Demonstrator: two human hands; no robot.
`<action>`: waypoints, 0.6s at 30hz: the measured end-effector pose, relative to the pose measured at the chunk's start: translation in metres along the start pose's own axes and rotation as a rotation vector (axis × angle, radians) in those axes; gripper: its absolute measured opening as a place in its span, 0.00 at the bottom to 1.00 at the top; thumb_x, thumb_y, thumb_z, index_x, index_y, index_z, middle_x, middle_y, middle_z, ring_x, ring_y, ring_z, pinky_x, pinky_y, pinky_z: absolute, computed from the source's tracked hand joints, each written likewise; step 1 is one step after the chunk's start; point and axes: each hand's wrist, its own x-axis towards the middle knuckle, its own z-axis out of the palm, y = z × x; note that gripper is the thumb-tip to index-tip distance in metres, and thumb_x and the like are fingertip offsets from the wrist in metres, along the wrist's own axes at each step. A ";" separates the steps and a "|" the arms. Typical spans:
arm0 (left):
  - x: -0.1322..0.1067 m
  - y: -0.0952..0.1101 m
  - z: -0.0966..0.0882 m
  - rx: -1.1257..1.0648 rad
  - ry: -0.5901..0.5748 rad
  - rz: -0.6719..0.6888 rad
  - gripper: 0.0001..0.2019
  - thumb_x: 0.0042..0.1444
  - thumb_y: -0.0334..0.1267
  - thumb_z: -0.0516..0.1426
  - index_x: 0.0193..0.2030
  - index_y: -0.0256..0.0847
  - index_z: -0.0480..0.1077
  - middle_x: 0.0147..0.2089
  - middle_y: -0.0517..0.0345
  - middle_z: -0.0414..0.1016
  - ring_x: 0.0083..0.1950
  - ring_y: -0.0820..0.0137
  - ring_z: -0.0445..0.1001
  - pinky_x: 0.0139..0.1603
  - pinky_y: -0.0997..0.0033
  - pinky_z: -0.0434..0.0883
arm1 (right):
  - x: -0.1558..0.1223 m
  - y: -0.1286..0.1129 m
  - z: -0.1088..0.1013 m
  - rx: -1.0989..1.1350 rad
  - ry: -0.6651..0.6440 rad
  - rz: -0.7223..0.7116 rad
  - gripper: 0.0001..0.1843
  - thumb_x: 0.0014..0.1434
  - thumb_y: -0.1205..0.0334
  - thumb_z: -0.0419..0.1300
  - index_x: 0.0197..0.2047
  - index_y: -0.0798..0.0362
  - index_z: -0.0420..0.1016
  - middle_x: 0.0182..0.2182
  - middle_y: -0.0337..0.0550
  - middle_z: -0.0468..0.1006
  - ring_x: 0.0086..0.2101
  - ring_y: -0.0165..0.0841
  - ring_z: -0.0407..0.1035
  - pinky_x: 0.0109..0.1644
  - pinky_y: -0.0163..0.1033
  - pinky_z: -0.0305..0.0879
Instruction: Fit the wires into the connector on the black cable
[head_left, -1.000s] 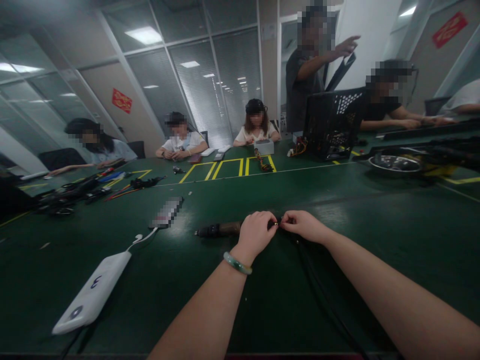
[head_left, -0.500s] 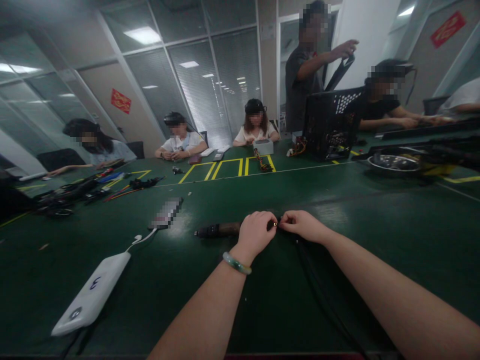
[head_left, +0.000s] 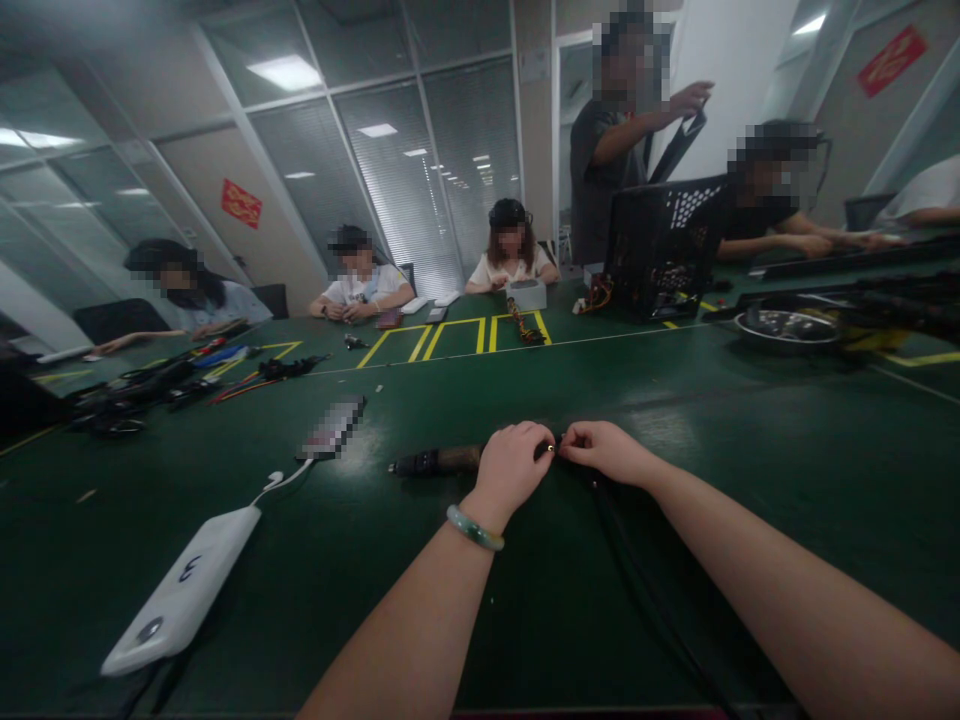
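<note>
An electric screwdriver (head_left: 431, 462), dark with a worn brown body, lies on the green table and points left. My left hand (head_left: 514, 462), with a jade-like bangle on its wrist, covers the tool's rear part. Its fingers are closed, and a tiny brass-coloured piece (head_left: 551, 448) shows at their tips; what it belongs to is too small to tell. Just to the right, my right hand (head_left: 604, 447) is closed in a pinch, its fingertips almost meeting the left ones. Whatever it holds is hidden. Below it, a black cable (head_left: 637, 565) runs toward the table's near edge.
A white power bank (head_left: 187, 590) is cabled to a phone (head_left: 331, 427) on the left. Tangled cables and tools (head_left: 150, 385) lie farther left. A black computer case (head_left: 660, 250) and a metal bowl (head_left: 787, 328) stand at the right. Several people sit or stand across the table.
</note>
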 end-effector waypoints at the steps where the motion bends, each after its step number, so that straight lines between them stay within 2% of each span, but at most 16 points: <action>1: 0.000 0.000 0.000 0.004 -0.011 -0.004 0.06 0.60 0.38 0.54 0.43 0.45 0.70 0.47 0.59 0.72 0.47 0.67 0.70 0.51 0.64 0.66 | 0.000 0.000 0.000 0.001 0.001 -0.002 0.11 0.56 0.54 0.59 0.34 0.52 0.76 0.31 0.39 0.78 0.31 0.33 0.71 0.35 0.36 0.62; 11: 0.000 -0.002 0.001 0.009 -0.014 -0.019 0.05 0.60 0.40 0.56 0.40 0.43 0.69 0.44 0.58 0.71 0.46 0.66 0.69 0.48 0.64 0.66 | 0.002 0.005 0.002 0.059 -0.002 -0.011 0.11 0.56 0.54 0.59 0.34 0.53 0.76 0.31 0.39 0.78 0.31 0.32 0.71 0.36 0.36 0.62; 18: 0.000 0.001 -0.001 0.030 -0.029 -0.018 0.06 0.59 0.37 0.56 0.44 0.45 0.68 0.46 0.58 0.71 0.48 0.66 0.69 0.49 0.64 0.65 | -0.001 -0.003 -0.001 0.023 -0.006 0.017 0.11 0.56 0.53 0.59 0.34 0.53 0.76 0.31 0.39 0.78 0.31 0.32 0.71 0.36 0.36 0.62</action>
